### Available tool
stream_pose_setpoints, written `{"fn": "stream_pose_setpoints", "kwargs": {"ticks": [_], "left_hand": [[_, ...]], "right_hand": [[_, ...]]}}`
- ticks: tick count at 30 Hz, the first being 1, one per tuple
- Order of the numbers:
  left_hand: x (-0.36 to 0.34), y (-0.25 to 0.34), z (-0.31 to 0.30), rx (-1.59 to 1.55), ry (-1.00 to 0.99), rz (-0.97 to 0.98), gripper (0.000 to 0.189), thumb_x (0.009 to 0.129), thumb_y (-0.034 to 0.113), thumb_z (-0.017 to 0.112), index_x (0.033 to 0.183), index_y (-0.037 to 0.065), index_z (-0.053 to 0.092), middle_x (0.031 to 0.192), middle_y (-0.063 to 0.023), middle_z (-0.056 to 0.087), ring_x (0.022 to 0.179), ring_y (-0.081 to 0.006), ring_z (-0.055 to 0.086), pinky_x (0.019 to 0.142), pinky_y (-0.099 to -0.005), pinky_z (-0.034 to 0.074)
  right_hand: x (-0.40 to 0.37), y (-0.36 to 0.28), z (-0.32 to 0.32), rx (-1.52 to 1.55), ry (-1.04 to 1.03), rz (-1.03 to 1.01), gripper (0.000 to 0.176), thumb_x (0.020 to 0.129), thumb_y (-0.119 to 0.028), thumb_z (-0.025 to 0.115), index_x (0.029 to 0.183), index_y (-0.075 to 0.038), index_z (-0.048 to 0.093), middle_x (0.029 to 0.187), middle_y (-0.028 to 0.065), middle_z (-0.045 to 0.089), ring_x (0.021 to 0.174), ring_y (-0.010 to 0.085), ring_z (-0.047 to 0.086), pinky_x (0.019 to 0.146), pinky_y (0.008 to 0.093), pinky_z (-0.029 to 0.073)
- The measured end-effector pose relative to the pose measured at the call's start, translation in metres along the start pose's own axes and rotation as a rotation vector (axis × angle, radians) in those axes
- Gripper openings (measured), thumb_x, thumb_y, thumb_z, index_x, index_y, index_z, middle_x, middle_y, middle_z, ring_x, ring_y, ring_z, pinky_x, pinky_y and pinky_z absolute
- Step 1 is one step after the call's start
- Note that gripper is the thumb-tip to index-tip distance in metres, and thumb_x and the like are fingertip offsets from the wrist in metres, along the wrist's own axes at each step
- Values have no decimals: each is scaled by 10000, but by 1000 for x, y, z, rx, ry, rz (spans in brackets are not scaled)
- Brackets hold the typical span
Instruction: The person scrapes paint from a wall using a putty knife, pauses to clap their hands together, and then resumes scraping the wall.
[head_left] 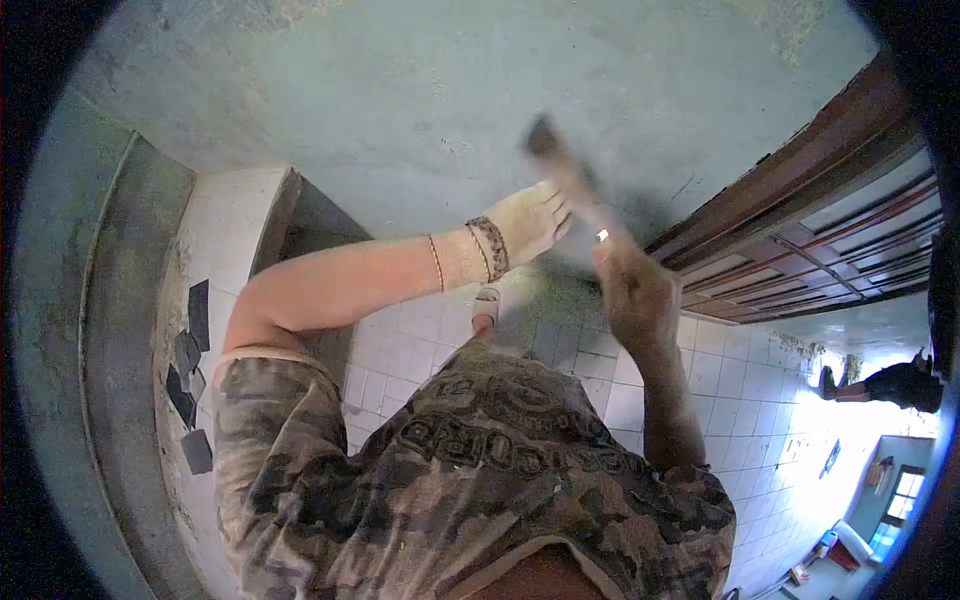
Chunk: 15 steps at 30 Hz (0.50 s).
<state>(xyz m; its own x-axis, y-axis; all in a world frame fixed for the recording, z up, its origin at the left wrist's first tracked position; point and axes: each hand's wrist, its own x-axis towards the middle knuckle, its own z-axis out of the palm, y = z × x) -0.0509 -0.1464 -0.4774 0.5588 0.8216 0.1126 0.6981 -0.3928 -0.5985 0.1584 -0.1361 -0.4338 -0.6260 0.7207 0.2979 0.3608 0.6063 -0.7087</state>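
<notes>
Gripping a blurred tool, the right hand is closed; gloved left hand touches it, grip unclear.

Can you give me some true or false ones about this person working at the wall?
The floor has white tiles. True.
The shirt is plain red. False: it has a brown camouflage pattern.
The tool lies on the floor. False: the right hand holds it up against the wall, and it looks blurred.
The left hand has bands round its wrist. True.
The door is painted blue. False: it is brown wood.
</notes>
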Motion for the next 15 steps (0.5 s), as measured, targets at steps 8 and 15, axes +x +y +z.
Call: {"fn": "stream_pose_setpoints", "kwargs": {"ticks": [8, 15], "left_hand": [[-9, 4, -4, 80, -19, 46, 415, 869, 293, 478, 1210, 77, 573, 1421, -137, 433, 1332, -315, 374, 1170, -488, 172], [-10, 3, -18, -334, 76, -22, 402, 857, 228, 488, 1235, 115, 568, 1426, -140, 423, 1304, -331, 401, 1129, -487, 284]], "right_hand": [[0, 13, 0, 29, 72, -138, 327, 927, -185, 579, 1190, 5, 625, 780, 60, 651, 648, 85, 546, 600, 243, 474], [-14, 0, 2, 155, 85, -138, 314, 952, -195, 547, 1206, -29, 627, 815, 63, 667, 669, 67, 553, 580, 239, 467]]}}
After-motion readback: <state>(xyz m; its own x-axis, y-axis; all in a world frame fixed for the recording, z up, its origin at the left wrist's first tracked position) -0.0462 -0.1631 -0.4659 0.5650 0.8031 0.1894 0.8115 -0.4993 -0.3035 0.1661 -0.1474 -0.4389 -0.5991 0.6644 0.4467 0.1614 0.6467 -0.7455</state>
